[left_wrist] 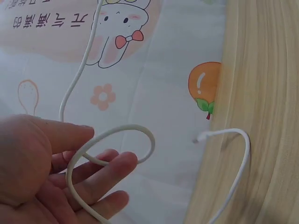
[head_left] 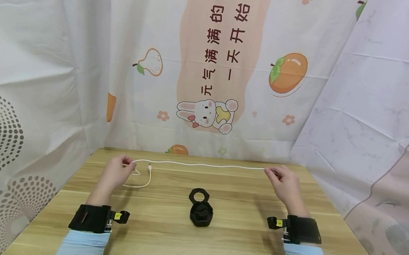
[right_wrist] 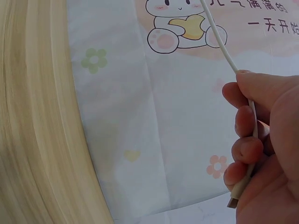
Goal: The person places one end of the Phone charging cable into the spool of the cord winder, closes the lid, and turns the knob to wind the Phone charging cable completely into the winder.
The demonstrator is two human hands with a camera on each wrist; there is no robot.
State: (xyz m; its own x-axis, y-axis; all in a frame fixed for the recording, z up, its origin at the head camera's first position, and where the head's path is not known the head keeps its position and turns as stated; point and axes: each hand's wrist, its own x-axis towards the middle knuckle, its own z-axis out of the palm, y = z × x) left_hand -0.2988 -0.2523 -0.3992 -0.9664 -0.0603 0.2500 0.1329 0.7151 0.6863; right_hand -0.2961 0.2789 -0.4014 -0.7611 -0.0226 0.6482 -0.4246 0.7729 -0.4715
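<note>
Before a fruit-and-rabbit printed curtain (head_left: 203, 143) lies a wood-grain tabletop (head_left: 156, 236). Over its far part, the person's left hand (head_left: 116, 170) and right hand (head_left: 285, 186) are well apart, each grasping a white USB cable (head_left: 201, 165) that runs nearly straight between them. Nearer the person, between the forearms, a black hexagonal case (head_left: 201, 214) sits with its ring-shaped flap (head_left: 199, 196) folded out, apart from hands and cable. Risks as judged: the left hand's light thumb-and-finger pinch could let the cable slip if the right hand pulled harder; under the same pull, the loop at the left fingers could tighten into a kink; the loose plug (head_left: 149, 166), being unheld, could swing or snag. On comparison, the left wrist view shows the loop crossing the fingers, which the head view reduces to a small tangle. The right wrist view shows fingers curled along the cable and a metal-tipped plug (right_wrist: 236, 196) protruding beyond them, a detail the head view does not make out. Only the head view shows the case. Whether the loose plug touches the tabletop cannot be told.
</note>
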